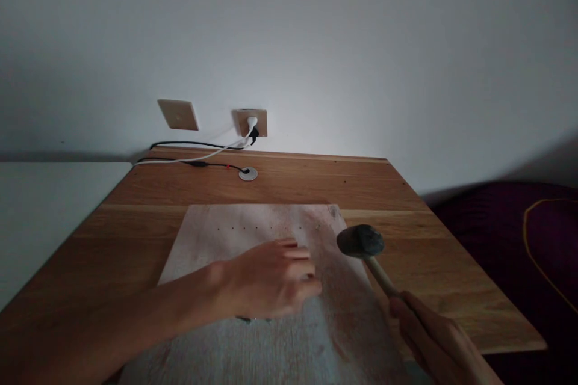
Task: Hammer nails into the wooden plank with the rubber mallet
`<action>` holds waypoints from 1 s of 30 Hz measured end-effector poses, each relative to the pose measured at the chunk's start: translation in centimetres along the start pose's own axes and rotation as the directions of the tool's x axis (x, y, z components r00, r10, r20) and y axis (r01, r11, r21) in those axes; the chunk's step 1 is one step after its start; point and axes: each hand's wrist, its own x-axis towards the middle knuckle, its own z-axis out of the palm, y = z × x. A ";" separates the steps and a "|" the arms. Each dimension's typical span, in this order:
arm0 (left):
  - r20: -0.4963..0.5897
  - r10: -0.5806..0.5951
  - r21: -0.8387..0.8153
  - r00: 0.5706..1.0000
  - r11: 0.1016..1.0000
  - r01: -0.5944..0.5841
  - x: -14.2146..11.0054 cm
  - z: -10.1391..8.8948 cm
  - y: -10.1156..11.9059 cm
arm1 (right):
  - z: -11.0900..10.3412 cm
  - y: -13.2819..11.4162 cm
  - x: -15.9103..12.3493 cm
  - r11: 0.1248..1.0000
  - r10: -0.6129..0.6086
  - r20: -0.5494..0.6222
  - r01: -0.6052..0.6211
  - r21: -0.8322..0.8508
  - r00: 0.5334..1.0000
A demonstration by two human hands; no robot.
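Note:
My right hand (pixel 433 337) is wrapped round the wooden handle of a rubber mallet (pixel 361 241). The mallet's dark head is raised over the right edge of a pale, worn wooden board (pixel 217 349). Over the middle of that board is my left hand (pixel 275 280), its fingers curled in; whatever they hold, if anything, is hidden. Small dark bits (pixel 244 319) show just below the left hand, too little of them to name. A row of several small dark dots (pixel 256 228), nails or holes, runs across the board's far end.
The board lies on a wooden table (pixel 158 246) set against a white wall. Cables (pixel 185 160) run along the table's back to a wall socket (pixel 262 123) and a round cable grommet (pixel 248 174). A white surface (pixel 54 210) adjoins at left; dark purple fabric (pixel 487 222) lies right.

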 end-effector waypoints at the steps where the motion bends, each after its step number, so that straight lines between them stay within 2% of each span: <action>1: 0.016 0.025 0.062 1.000 0.998 -0.026 -0.2 -0.1 0.8 | 0.0 0.1 0.1 1.000 -0.002 -0.001 0.002 0.007 1.000; 5: 0.035 0.065 0.220 0.997 0.973 -0.071 -0.1 0.5 3.0 | 0.1 -0.4 0.6 0.999 0.001 0.024 -0.002 0.048 1.000; 8: 0.088 0.060 0.194 0.994 0.978 -0.076 0.5 0.8 3.4 | 0.5 -1.6 0.8 0.998 0.046 0.045 -0.048 0.042 0.998; 11: 0.136 0.034 0.069 0.990 0.997 -0.044 0.7 0.8 2.4 | 0.9 -2.8 0.7 0.995 0.092 0.089 -0.094 0.016 0.992; 14: 0.079 -0.075 -0.206 0.994 0.974 0.090 0.7 1.3 -0.2 | 1.1 -3.2 0.5 0.995 0.100 0.134 -0.102 0.012 0.986; 16: 0.006 -0.278 -0.424 0.960 0.869 0.255 0.6 2.1 -2.5 | 1.0 -3.0 0.4 0.997 0.069 0.119 -0.071 0.013 0.990; 18: -0.035 -0.493 -0.566 0.870 0.727 0.389 0.7 2.9 -4.6 | 0.9 -2.8 0.4 0.999 0.049 0.108 -0.049 0.001 0.993; 20: -0.032 -0.593 -0.604 0.805 0.653 0.457 0.8 3.8 -6.1 | 0.9 -2.9 0.6 0.999 0.044 0.119 -0.043 -0.006 0.992; 26: -0.042 -0.648 -0.532 0.760 0.658 0.532 1.1 5.2 -7.5 | 1.1 -4.7 0.7 0.990 0.095 0.170 -0.111 0.092 0.981; 30: -0.054 -0.638 -0.543 0.768 0.665 0.514 0.8 5.5 -7.5 | 1.0 -5.2 0.6 0.984 0.101 0.208 -0.128 0.123 0.973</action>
